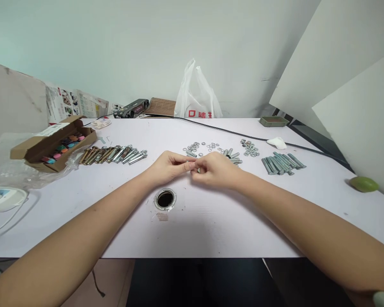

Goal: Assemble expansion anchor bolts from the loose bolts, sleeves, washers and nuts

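Above the middle of the white table, my left hand [169, 167] and my right hand [215, 169] meet at the fingertips. Both are closed in a pinch. A small bit of metal shows between the curled fingers of my right hand, but its kind is hidden. Whatever my left fingertips grip is covered too. Just beyond them lie washers [194, 147], thin rings [213, 146] and a group of metal sleeves [233, 156], partly behind my right hand. Nuts [251, 148] are heaped farther right, beside a row of bolts [281, 163]. Left of my hands lies a row of bolts with sleeves and nuts [112, 154].
An open cardboard box [62, 145] with colourful pieces stands at left on plastic wrap. A round hole [165, 199] pierces the table near me. A black cable [224, 128] crosses the back by a white bag [198, 96]. A green fruit [364, 184] lies right.
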`<action>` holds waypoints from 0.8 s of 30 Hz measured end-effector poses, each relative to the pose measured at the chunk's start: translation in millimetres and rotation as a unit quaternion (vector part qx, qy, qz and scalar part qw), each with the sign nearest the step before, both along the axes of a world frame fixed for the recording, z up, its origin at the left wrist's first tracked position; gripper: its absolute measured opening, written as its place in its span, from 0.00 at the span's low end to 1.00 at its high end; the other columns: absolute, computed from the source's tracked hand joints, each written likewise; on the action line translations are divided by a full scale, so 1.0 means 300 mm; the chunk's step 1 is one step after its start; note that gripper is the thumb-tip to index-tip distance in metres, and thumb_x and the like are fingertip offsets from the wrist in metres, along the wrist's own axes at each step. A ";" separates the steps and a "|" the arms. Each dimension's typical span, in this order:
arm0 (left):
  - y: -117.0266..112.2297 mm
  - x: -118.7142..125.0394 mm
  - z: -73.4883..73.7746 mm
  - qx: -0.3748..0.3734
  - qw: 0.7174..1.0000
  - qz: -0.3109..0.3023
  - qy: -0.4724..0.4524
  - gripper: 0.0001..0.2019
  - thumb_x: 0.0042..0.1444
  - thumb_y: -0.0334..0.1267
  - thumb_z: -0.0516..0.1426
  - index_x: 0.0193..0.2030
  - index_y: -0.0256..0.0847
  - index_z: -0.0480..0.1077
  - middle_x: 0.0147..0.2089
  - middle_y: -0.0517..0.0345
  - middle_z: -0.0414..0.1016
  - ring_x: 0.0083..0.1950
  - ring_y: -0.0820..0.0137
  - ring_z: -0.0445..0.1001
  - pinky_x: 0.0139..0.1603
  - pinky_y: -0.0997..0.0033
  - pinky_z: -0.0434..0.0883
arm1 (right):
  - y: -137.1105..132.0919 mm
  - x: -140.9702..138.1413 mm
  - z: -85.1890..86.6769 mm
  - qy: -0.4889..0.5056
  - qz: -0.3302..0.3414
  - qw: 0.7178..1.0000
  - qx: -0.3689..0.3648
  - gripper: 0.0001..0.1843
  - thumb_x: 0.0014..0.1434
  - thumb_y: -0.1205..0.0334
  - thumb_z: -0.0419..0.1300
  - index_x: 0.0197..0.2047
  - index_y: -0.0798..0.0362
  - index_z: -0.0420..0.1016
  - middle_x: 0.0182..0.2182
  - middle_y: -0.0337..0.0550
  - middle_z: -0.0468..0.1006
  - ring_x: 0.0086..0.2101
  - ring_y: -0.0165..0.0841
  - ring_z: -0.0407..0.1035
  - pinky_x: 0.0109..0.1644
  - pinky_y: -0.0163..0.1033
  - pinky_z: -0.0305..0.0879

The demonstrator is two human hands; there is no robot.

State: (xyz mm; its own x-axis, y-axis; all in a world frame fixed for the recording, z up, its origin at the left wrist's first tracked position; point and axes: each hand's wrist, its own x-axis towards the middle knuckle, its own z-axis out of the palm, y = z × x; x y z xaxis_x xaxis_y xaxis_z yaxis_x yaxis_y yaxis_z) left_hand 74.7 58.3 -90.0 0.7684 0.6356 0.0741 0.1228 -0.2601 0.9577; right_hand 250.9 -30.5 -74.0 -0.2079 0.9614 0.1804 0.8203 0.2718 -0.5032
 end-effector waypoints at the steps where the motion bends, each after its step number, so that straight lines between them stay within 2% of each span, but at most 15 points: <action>1: -0.002 0.000 0.001 0.001 1.000 -0.001 -0.014 0.19 0.49 0.52 0.65 0.41 0.39 0.82 0.38 0.51 0.81 0.39 0.68 0.75 0.41 0.70 0.70 | 0.007 -0.018 -0.012 -0.004 0.004 1.000 0.008 0.12 0.55 0.59 0.56 0.23 0.53 0.70 0.17 0.36 0.64 0.21 0.26 0.54 0.26 0.37 0.49; 3: 0.003 -0.006 0.006 0.023 0.999 0.018 -0.018 0.16 0.50 0.50 0.65 0.37 0.39 0.82 0.37 0.52 0.80 0.37 0.70 0.74 0.39 0.72 0.68 | 0.014 -0.026 -0.021 -0.012 0.002 1.000 0.013 0.14 0.59 0.57 0.54 0.25 0.53 0.72 0.18 0.37 0.66 0.21 0.27 0.55 0.28 0.37 0.49; 5: 0.014 -0.015 0.011 0.065 0.996 0.069 0.007 0.16 0.49 0.51 0.65 0.33 0.38 0.82 0.31 0.55 0.78 0.31 0.74 0.69 0.32 0.74 0.64 | 0.011 -0.007 -0.012 -0.034 -0.020 0.999 0.011 0.17 0.61 0.52 0.53 0.28 0.52 0.75 0.20 0.39 0.71 0.22 0.28 0.57 0.29 0.38 0.50; 9: 0.029 -0.021 0.011 0.094 0.984 0.134 0.066 0.19 0.48 0.53 0.65 0.31 0.36 0.80 0.23 0.59 0.71 0.25 0.77 0.61 0.26 0.74 0.57 | -0.009 0.044 0.010 -0.135 -0.077 0.987 -0.038 0.22 0.55 0.40 0.59 0.28 0.53 0.75 0.23 0.43 0.74 0.23 0.31 0.61 0.27 0.38 0.50; 11: 0.028 -0.017 0.008 0.096 0.982 0.141 0.084 0.20 0.47 0.54 0.65 0.32 0.36 0.81 0.22 0.60 0.69 0.24 0.77 0.59 0.25 0.73 0.55 | -0.016 0.059 0.012 -0.154 -0.071 0.982 -0.086 0.21 0.53 0.41 0.62 0.28 0.53 0.74 0.24 0.44 0.75 0.23 0.32 0.62 0.26 0.38 0.50; 15: 0.022 -0.016 0.005 0.119 0.978 0.130 0.114 0.20 0.46 0.55 0.65 0.30 0.36 0.80 0.19 0.63 0.63 0.22 0.79 0.54 0.24 0.73 0.51 | -0.017 0.073 0.020 -0.102 -0.060 0.984 -0.134 0.12 0.56 0.53 0.60 0.29 0.52 0.74 0.26 0.43 0.76 0.25 0.31 0.64 0.27 0.38 0.52; 18: 0.028 -0.023 0.001 0.122 0.978 0.085 0.148 0.20 0.47 0.54 0.64 0.28 0.35 0.78 0.18 0.66 0.58 0.22 0.79 0.51 0.23 0.73 0.49 | -0.014 0.071 0.034 -0.014 -0.063 0.993 -0.097 0.08 0.55 0.57 0.61 0.32 0.53 0.75 0.28 0.42 0.77 0.27 0.30 0.66 0.29 0.37 0.56; 21: 0.037 -0.026 -0.008 0.120 0.978 0.040 0.167 0.20 0.48 0.54 0.63 0.26 0.35 0.75 0.19 0.66 0.56 0.23 0.79 0.50 0.24 0.73 0.48 | -0.006 0.052 0.034 0.092 -0.053 0.994 -0.019 0.10 0.56 0.57 0.62 0.37 0.54 0.77 0.28 0.40 0.76 0.28 0.29 0.66 0.32 0.36 0.59; 24: 0.038 -0.021 -0.017 0.134 0.976 0.038 0.168 0.21 0.48 0.54 0.63 0.22 0.36 0.71 0.19 0.66 0.54 0.24 0.79 0.50 0.24 0.74 0.49 | 0.005 0.022 0.023 0.143 -0.049 0.986 0.071 0.11 0.57 0.57 0.62 0.39 0.54 0.80 0.29 0.40 0.77 0.30 0.29 0.67 0.36 0.37 0.62</action>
